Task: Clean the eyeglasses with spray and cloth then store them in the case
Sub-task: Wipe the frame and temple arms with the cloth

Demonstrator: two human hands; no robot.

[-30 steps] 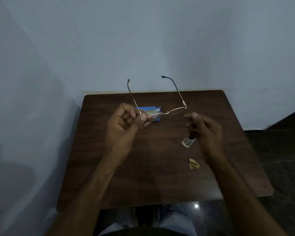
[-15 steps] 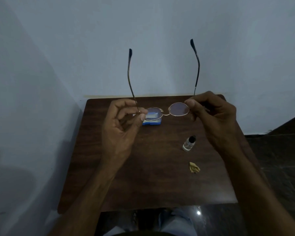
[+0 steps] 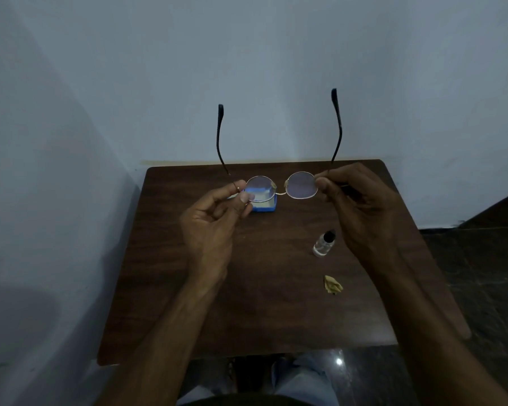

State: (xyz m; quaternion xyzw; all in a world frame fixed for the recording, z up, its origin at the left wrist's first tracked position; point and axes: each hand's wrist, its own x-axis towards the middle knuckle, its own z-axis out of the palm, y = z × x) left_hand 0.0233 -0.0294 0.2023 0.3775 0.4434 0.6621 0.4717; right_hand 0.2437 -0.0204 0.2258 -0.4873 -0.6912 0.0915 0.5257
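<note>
Both hands' fingers (image 3: 242, 197) pinch the eyeglasses (image 3: 282, 187) at their hinges, the spray bottle (image 3: 323, 244) nearer the right hand (image 3: 364, 212), toward the table's (image 3: 188, 288) right edge.

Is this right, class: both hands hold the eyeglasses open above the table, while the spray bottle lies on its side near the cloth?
Not quite. In the head view the spray bottle stands upright. Otherwise correct: left hand and right hand hold the eyeglasses open, cloth nearby.

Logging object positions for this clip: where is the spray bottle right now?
In the head view, the spray bottle stands on the table, right of centre, just left of the right hand, with the yellow cloth nearer the person.
</note>
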